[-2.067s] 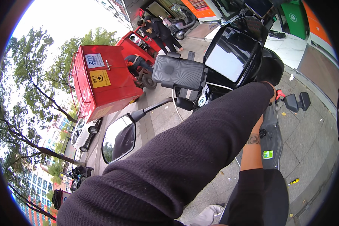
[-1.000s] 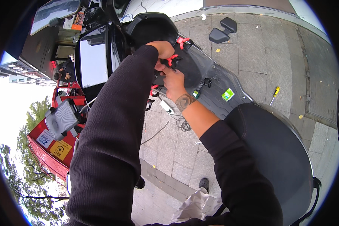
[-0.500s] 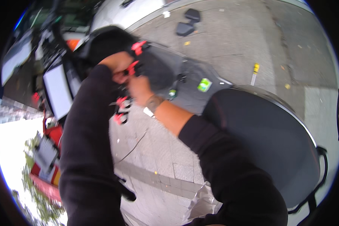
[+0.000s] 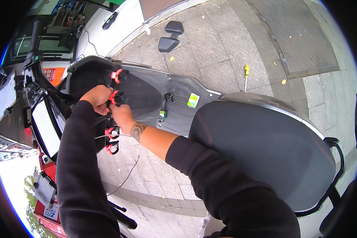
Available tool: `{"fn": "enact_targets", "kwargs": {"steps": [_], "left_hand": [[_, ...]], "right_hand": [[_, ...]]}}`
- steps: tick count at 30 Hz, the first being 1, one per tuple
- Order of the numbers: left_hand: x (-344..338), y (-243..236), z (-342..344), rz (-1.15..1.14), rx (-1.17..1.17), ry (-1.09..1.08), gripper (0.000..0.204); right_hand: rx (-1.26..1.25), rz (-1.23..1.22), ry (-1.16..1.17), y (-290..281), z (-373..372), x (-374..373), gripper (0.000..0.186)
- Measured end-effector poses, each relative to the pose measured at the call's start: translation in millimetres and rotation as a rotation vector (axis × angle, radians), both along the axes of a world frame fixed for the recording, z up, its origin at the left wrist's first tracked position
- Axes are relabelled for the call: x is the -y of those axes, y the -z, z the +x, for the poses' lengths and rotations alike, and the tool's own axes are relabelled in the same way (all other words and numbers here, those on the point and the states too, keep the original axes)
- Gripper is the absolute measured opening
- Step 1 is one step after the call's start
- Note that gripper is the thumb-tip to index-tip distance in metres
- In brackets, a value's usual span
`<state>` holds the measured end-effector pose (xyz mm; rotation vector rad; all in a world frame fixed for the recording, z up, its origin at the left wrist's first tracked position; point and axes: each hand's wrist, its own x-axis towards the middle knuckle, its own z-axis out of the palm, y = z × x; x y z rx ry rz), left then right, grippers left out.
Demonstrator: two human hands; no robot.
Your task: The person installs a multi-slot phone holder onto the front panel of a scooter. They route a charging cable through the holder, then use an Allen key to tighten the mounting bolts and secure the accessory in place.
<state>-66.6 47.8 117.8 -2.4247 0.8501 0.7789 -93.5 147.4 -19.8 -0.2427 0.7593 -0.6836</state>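
My left hand [image 4: 98,96] is bent with curled fingers beside a red-and-black clip [image 4: 117,96] at the scooter's front panel. My right hand [image 4: 122,116] meets it just below that clip, fingers bent around something too hidden to name. Another clip [image 4: 119,76] is above; more red-and-black clips [image 4: 112,147] hang below, by a grey cable. On the dark floorboard [image 4: 142,99] lie a green-and-yellow packet [image 4: 193,100] and a small green-and-black item [image 4: 162,114] with black pieces beside it.
The black seat [image 4: 258,150] fills the right. On the paving [image 4: 210,47] lie a yellow screwdriver [image 4: 246,77], a black padded part [image 4: 170,41] and a loose cable. A pale step [image 4: 119,23] borders the top; a phone mount [image 4: 45,190] and red cargo box are lower left.
The view has swung down from the street onto the floorboard and seat. Both hands have stayed together at the clips, shifting left in the picture as the head turned.
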Motion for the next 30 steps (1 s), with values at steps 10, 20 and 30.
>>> {"fn": "enact_targets", "kwargs": {"steps": [10, 20, 30], "left_hand": [[-3.1, 0.7, 0.3, -0.001, -0.001, -0.021, 0.061], [-2.6, 0.4, -0.6, 0.039, 0.003, 0.034, 0.065], [-2.0, 3.6, 3.4, 0.031, -0.020, 0.081, 0.067]], "right_hand": [[0.248, 0.063, -0.016, 0.8, -4.0, 0.6, 0.032], [0.326, 0.077, -0.096, -1.5, -6.6, 1.7, 0.035], [0.277, 0.092, -0.081, -4.6, -5.8, 1.4, 0.032]]}}
